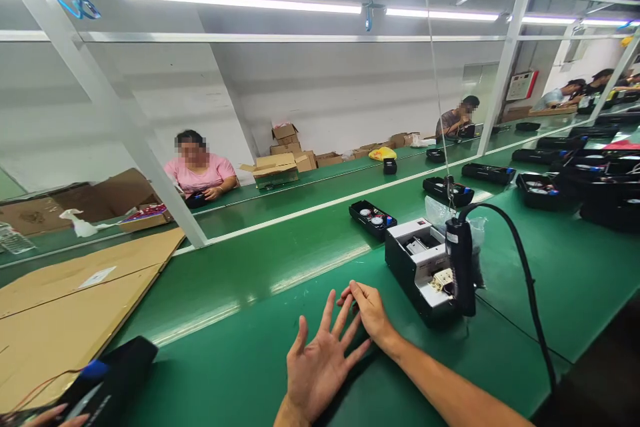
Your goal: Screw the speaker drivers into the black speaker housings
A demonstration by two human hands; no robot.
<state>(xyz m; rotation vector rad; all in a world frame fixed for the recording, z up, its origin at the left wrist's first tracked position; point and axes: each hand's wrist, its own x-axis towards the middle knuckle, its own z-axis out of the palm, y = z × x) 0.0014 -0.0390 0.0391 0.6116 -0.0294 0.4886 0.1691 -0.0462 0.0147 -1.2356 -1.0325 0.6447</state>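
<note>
My left hand [320,367] is spread wide above the green workbench [215,353], palm up and holding nothing. My right hand [369,312] lies just beyond it, fingers bunched, with the fingertips close to my left fingers. Anything small in those fingers is hidden. Nearest my right hand stands a black machine with a white top [417,267], its inner parts showing. A black handheld tool [461,267] with a curled black cord hangs upright in front of it. A black tray [373,219] holding round parts sits farther along.
A cardboard sheet [75,310] lies at the left, with a co-worker's hand [56,419] and a black unit [107,380] at the bottom left corner. Several black trays line the bench at right. Beyond a white-framed partition [165,167], people sit at a green bench, with cardboard boxes [287,153] along the wall.
</note>
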